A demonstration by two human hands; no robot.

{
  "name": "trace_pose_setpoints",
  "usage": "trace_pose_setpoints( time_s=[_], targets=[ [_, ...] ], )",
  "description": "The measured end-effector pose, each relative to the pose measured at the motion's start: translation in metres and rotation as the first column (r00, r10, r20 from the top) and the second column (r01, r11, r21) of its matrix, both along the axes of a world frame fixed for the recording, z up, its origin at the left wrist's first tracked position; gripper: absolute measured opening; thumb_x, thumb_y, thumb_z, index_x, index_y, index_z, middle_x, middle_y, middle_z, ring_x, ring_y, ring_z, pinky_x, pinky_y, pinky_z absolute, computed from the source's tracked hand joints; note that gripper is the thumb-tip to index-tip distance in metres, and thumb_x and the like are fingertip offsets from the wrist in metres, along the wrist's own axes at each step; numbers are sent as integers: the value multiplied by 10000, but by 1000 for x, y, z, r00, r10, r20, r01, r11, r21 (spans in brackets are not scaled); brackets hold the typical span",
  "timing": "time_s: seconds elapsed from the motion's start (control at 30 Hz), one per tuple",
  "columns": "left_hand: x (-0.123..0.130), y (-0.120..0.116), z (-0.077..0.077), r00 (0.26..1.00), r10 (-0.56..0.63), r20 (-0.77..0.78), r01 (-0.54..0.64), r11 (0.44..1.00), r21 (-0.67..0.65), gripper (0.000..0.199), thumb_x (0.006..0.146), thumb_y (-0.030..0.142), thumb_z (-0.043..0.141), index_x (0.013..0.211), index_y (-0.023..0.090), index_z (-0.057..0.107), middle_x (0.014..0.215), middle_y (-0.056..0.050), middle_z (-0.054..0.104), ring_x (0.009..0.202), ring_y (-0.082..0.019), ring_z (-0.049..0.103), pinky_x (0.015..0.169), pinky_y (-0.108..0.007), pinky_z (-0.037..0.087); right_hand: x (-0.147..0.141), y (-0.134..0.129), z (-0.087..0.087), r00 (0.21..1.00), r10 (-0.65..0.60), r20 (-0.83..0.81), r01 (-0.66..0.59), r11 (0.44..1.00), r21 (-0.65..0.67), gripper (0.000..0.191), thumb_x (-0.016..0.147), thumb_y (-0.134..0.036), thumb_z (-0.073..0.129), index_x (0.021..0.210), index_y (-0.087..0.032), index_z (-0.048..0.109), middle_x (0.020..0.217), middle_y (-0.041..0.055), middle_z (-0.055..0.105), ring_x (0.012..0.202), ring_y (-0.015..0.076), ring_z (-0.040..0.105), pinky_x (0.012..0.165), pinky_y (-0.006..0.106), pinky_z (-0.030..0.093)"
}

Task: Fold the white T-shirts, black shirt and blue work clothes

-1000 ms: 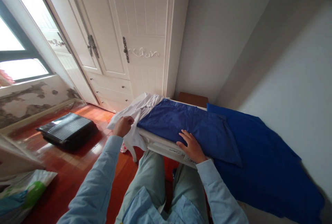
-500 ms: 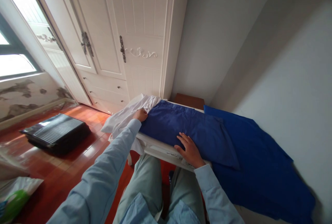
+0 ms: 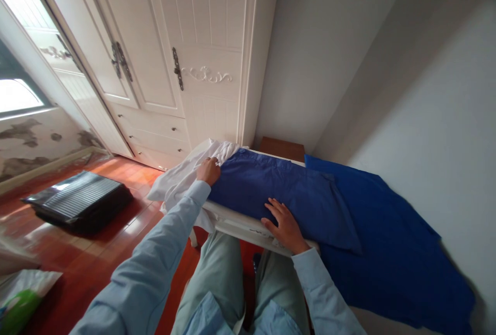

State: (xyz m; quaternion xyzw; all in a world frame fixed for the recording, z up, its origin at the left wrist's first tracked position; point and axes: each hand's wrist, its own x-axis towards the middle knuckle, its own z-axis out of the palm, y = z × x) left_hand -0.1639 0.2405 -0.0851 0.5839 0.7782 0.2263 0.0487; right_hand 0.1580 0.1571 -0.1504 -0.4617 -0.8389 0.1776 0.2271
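Observation:
A dark blue garment [image 3: 267, 182] lies spread lengthwise over a narrow white table [image 3: 236, 221], its surface slightly creased. Bunched white cloth [image 3: 182, 172] covers the table's left end and hangs over the side. Where the two fabrics meet, my left hand [image 3: 208, 170] is closed, fingers curled down; which fabric is in them is hidden. My right hand [image 3: 284, 224] rests on the garment's near edge with fingers spread. Under the garment's right end, a brighter blue cloth [image 3: 387, 252] extends to the right and drapes down.
A white wardrobe [image 3: 213, 25] with drawers stands behind the table. Beside it is a brown box-like piece [image 3: 282, 148]. A black plastic-wrapped package [image 3: 83, 198] sits on the red wood floor at left, near a white and green bag [image 3: 27, 293]. Grey wall [image 3: 445, 133] borders the right.
My left hand has risen slightly and turned at the fabric border. My right hand keeps its place on the garment. The view has shifted a little to the right.

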Motion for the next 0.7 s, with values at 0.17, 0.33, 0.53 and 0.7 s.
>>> trace_pose_setpoints(
  time_s=[0.17,0.33,0.53,0.7],
  targets=[
    [53,-7,-18,863,-477,-165,493,868,65,508,966,467,499,1407,222,557,1548,-113,473,1477,-288,355,1200,-445,311,-1,-1,2,1000,-3,7,3,1000,10,533,960,-497,528,1396,-195,591,1534,127,483,1461,277,394,1230,549,274],
    [83,-2,-53,786,-590,-185,590,805,-62,641,978,606,398,1483,220,480,1580,-128,428,1508,-308,295,1229,-510,234,-2,-3,4,1000,-8,11,8,1000,26,513,962,-459,537,1401,-200,585,1538,124,478,1459,274,398,1225,544,288],
    [81,0,-56,788,-583,-200,581,810,-73,703,981,645,334,1503,193,462,1595,-144,394,1513,-305,282,1236,-492,220,-4,-6,7,999,-26,22,25,999,38,505,956,-436,552,1400,-197,586,1530,121,489,1448,268,415,1225,534,296],
    [82,0,-53,776,-592,-218,582,805,-114,725,980,653,319,1512,178,449,1603,-152,376,1517,-311,269,1236,-491,215,-8,-8,11,999,-47,19,46,998,41,499,953,-438,565,1394,-205,591,1528,116,492,1442,268,423,1225,530,296]
  ],
)
